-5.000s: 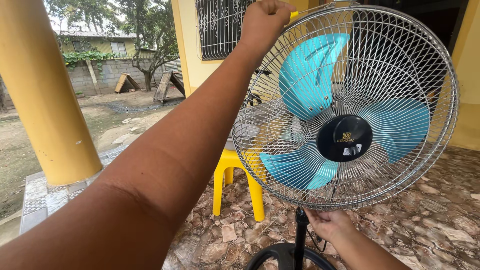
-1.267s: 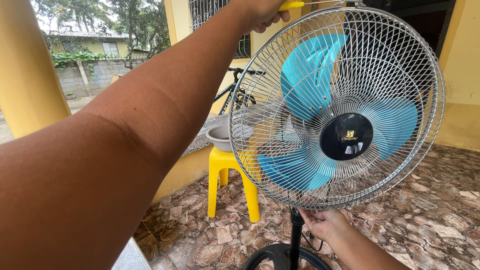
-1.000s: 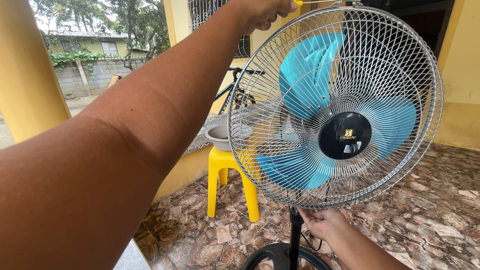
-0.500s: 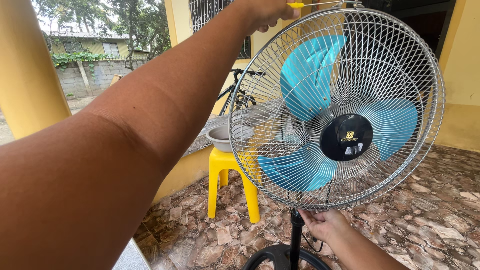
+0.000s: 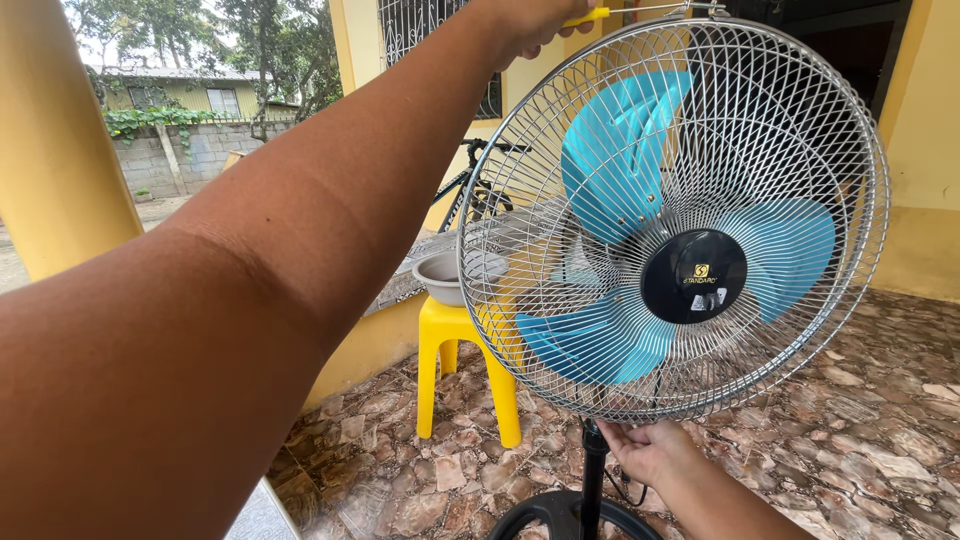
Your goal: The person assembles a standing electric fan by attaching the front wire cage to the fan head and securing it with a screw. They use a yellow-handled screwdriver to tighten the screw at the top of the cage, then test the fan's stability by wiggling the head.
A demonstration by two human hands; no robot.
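At the top rim of the standing fan's wire guard (image 5: pixel 690 215), the left hand (image 5: pixel 525 22) grips a yellow-handled screwdriver (image 5: pixel 590 15) closed-fisted while the right hand (image 5: pixel 650 452) cups the guard's bottom beside the pole (image 5: pixel 592 480); loosening the top fastener seems underway, needing steady turning next.

Bright wire grille (image 5: pixel 800 130) on the fan, thin shiny metal rods catching the daylight, and behind it smooth turquoise plastic blades (image 5: pixel 610 150) with a soft sheen around a glossy black plastic hub cap (image 5: pixel 694 275). Below, a dark matt pole (image 5: pixel 592 470); to the side, a glossy yellow moulded-plastic stool (image 5: pixel 455 345) carrying a dull grey basin (image 5: pixel 440 275). Underfoot, a floor (image 5: pixel 860 430) of rough, irregular brown stone pieces, and a smooth yellow painted wall (image 5: pixel 925 150).
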